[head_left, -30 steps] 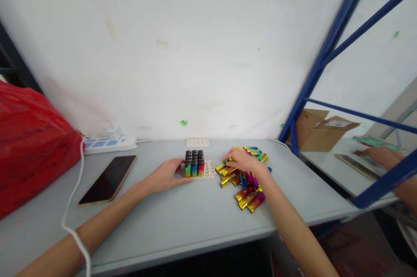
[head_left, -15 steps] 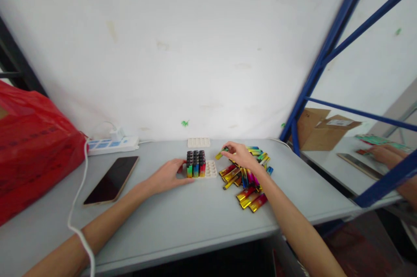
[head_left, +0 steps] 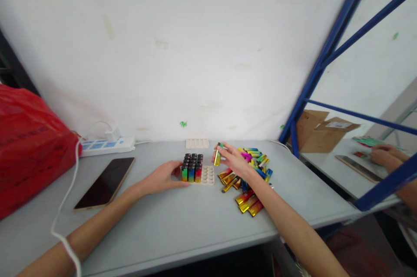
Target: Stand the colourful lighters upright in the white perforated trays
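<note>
While my right hand pinched a lighter near the back edge of the counter, a bump risked toppling the upright lighters beside my spread left hand.

The left grip is a bare hand; the left forearm is uncovered. The right grip and right forearm match.

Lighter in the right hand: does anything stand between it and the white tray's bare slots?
Nothing visible does. The lighter in the right hand appears just up and right of the bare slots; the standing lighters and left hand are to their left.
</note>
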Tool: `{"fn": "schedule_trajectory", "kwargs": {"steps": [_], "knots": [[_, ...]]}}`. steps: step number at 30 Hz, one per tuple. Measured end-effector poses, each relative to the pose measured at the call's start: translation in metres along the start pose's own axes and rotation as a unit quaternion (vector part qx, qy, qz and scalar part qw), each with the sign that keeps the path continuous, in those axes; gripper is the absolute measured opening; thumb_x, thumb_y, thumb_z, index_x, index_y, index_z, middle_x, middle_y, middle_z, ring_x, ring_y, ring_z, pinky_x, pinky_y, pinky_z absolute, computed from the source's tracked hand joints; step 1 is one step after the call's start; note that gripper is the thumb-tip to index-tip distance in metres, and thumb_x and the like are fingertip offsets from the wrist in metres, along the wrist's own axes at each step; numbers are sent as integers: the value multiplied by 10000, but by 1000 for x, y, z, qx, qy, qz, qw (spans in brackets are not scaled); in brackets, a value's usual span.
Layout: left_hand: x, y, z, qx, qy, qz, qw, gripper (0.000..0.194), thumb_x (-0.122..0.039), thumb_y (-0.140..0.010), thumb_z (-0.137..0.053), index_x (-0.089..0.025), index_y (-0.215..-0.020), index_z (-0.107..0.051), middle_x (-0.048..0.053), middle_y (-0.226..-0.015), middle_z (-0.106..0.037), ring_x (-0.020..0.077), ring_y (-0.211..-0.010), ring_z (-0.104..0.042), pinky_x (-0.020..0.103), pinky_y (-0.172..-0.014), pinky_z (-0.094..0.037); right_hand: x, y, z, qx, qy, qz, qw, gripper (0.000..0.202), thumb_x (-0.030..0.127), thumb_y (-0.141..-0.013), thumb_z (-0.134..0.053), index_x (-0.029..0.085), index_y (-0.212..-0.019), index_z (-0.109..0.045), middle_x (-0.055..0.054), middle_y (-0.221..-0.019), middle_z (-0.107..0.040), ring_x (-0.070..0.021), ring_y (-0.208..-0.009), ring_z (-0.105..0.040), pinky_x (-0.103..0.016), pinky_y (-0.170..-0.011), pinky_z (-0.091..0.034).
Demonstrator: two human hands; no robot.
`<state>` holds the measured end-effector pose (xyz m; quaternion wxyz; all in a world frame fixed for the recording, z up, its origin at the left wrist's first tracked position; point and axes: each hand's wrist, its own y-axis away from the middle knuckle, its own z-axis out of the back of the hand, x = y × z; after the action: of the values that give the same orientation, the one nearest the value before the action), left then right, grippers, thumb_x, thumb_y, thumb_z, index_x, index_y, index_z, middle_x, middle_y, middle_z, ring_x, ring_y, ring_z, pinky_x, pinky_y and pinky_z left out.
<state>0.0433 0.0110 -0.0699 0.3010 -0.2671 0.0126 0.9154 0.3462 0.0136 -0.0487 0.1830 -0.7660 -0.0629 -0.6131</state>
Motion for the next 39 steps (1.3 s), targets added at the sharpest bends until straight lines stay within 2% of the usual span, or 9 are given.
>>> {"fn": "schedule_trajectory", "kwargs": {"steps": [4, 8, 13, 17, 21, 27, 31, 34, 39], "knots": [[-2, 1, 2, -2, -6, -4, 1000, 544, -686, -773, -755, -200, -1010, -695, 62, -943, -723, 269, -835, -654, 360, -758, -511, -3, 0, -5, 10, 10, -15, 1000, 495, 689, -856, -719, 239, -992, -564, 59, -743, -569, -113, -590, -556, -281, -637, -533], [-5, 3, 3, -5, -8, -8, 1000, 581, -706, -776, -747, -183, -1022, -698, 77, -970, -723, 280, -867, -660, 382, -797, -524, -4, 3, -12, -4, 123, -16, 992, 454, 703, -936, -574, 251, -964, -532, 103, -637, -369, -95, -485, -318, -221, -475, -324], [-7, 4, 3, -9, -13, -7, 1000, 575, -698, -783, -753, -173, -1009, -702, 79, -967, -722, 286, -878, -666, 383, -808, -519, -5, 5, -18, -50, 371, 114, 920, 504, 631, -985, -497, 219, -699, -457, 47, -651, -395, -126, -638, -384, -263, -594, -306], [-6, 4, 3, -2, -17, -1, 1000, 576, -688, -790, -751, -171, -1035, -698, 80, -973, -723, 287, -882, -663, 388, -817, -519, -6, 6, -19, -67, 435, 123, 890, 497, 545, -962, -500, 235, -615, -324, 52, -601, -286, -118, -610, -313, -281, -591, -237], [-5, 3, 2, 0, -17, 2, 1000, 593, -705, -788, -742, -176, -1052, -700, 80, -987, -727, 285, -884, -662, 381, -812, -519, -3, 7, -18, -63, 446, 121, 884, 349, 421, -953, -485, 228, -671, -417, 51, -608, -374, -130, -611, -378, -276, -606, -273], [-10, 3, 3, -12, -12, 3, 1000, 607, -745, -754, -737, -196, -1013, -708, 69, -950, -733, 283, -855, -662, 378, -795, -524, -4, 6, -18, -40, 467, 126, 874, 351, 472, -1072, -424, 234, -824, -496, 29, -713, -532, -157, -683, -496, -280, -670, -365], [-12, 4, 4, -14, -20, 2, 1000, 603, -730, -759, -739, -187, -1017, -702, 80, -973, -737, 291, -874, -672, 387, -811, -531, -6, 5, -16, 9, 514, 170, 841, 329, 406, -1104, -403, 231, -844, -501, -32, -879, -588, -190, -863, -570, -300, -817, -426], [-14, 5, 5, -11, -20, 2, 1000, 618, -741, -760, -733, -183, -1023, -704, 81, -969, -736, 290, -862, -675, 383, -797, -537, -6, 5, -15, 12, 550, 162, 819, 375, 417, -1112, -409, 240, -785, -459, -20, -809, -563, -192, -793, -552, -307, -792, -419], [-16, 6, 5, -21, -5, 5, 1000, 615, -718, -750, -748, -198, -1077, -716, 75, -1001, -750, 299, -891, -686, 380, -820, -545, -8, 5, -12, 10, 559, 135, 818, 351, 423, -1113, -431, 236, -825, -501, -9, -753, -610, -187, -713, -565, -299, -723, -398]]}}
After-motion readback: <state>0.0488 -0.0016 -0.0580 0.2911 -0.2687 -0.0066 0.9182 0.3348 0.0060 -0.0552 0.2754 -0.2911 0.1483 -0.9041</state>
